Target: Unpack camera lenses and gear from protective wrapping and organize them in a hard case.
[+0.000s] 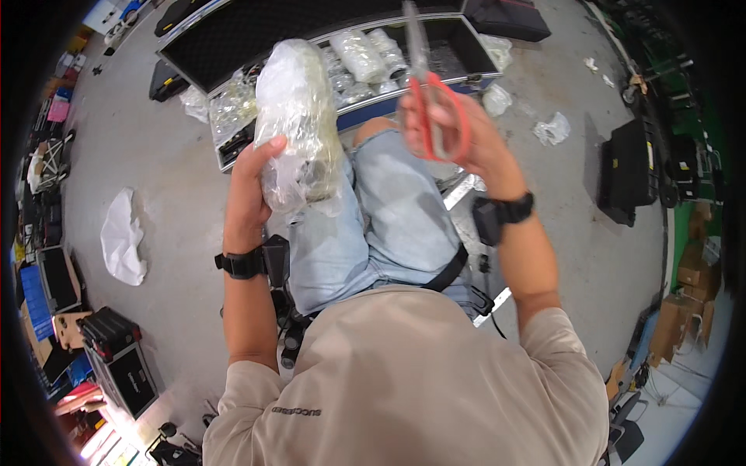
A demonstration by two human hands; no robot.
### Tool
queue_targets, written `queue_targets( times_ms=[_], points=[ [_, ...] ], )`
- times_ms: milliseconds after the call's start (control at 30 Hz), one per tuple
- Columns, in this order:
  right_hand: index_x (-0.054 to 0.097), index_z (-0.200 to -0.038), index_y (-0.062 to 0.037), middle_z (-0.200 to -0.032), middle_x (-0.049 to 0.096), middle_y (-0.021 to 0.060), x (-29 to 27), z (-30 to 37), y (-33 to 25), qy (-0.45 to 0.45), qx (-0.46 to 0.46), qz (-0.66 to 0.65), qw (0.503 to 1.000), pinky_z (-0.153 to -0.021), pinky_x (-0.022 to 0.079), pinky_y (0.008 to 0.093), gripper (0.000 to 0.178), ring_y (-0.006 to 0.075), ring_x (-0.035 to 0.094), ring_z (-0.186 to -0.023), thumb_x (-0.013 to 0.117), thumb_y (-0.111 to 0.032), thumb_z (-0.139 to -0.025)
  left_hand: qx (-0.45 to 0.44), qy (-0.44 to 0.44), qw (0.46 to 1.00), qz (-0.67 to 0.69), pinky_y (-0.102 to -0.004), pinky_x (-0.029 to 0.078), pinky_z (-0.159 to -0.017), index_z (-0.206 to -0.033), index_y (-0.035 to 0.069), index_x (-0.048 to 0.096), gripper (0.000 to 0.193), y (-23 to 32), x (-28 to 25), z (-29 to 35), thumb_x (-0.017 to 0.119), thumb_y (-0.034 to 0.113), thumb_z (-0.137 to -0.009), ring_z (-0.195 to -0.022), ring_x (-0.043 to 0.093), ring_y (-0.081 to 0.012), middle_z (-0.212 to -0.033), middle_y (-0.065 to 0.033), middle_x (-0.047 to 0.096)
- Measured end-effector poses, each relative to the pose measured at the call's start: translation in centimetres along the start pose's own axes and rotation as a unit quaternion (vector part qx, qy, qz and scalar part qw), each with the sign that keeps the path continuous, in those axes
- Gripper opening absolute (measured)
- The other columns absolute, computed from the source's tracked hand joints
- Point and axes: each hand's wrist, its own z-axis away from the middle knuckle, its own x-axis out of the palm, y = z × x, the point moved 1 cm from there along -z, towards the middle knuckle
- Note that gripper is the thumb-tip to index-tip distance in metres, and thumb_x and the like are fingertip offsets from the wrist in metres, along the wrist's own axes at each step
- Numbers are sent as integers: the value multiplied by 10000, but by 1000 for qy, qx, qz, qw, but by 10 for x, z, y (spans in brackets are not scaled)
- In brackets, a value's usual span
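My left hand (252,182) grips a long bundle in clear plastic wrap (297,116), held upright over my left thigh; the wrapping hides what is inside. Red-handled scissors (420,78) are in my right hand (470,140), fingers through the loops and blades pointing up and away from me. The blades look blurred, and a gap separates them from the bundle. Beyond my knees lies a long, dark-lined case (365,115) with its lid raised. Several more plastic-wrapped pieces (361,58) sit in it.
Scraps of clear plastic (552,129) lie on the grey floor at right, and a white sheet (123,237) at left. A black hard case (625,171) stands at far right. Another black case (509,19) is behind the long one. Cases and boxes (128,380) crowd the lower left.
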Motion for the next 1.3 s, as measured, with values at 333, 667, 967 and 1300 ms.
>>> queue_targets(
  times_ms=[333, 667, 967, 1300],
  points=[
    [614, -999, 2, -752, 587, 32, 16, -1, 23, 85, 32, 162, 983, -541, 432, 257, 454, 109, 545, -595, 554, -447, -1017, -52, -14, 988, 148, -352, 572, -859, -1275, -82, 556, 514, -51, 1, -15, 679, 254, -906, -972, 698, -230, -1128, -145, 684],
    [616, -954, 0, -696, 573, 35, -8, 48, 41, -38, 112, 115, 986, -509, 404, 245, 641, 128, 534, -563, 373, -588, -1035, -23, -88, 995, 48, -340, 577, -873, -1309, -84, 532, 499, -59, -1, -24, 641, 229, -936, -998, 703, -220, -1178, -165, 673],
    [617, -1003, -27, -801, 593, 63, 18, 52, 54, -160, 162, 69, 971, -591, 435, 257, 687, 139, 560, -684, 307, -640, -1026, -8, -76, 993, 89, -327, 562, -881, -1340, -86, 495, 556, -68, -5, -21, 672, 237, -923, -1022, 686, -206, -1198, -157, 655],
    [633, -987, -15, -808, 603, 64, 26, 70, 50, -185, 175, 20, 967, -574, 425, 250, 734, 135, 562, -662, 318, -678, -998, 4, -36, 989, 143, -335, 558, -893, -1363, -57, 492, 490, -72, 4, -20, 590, 260, -1003, -1054, 675, -202, -1232, -142, 648]
  ],
)
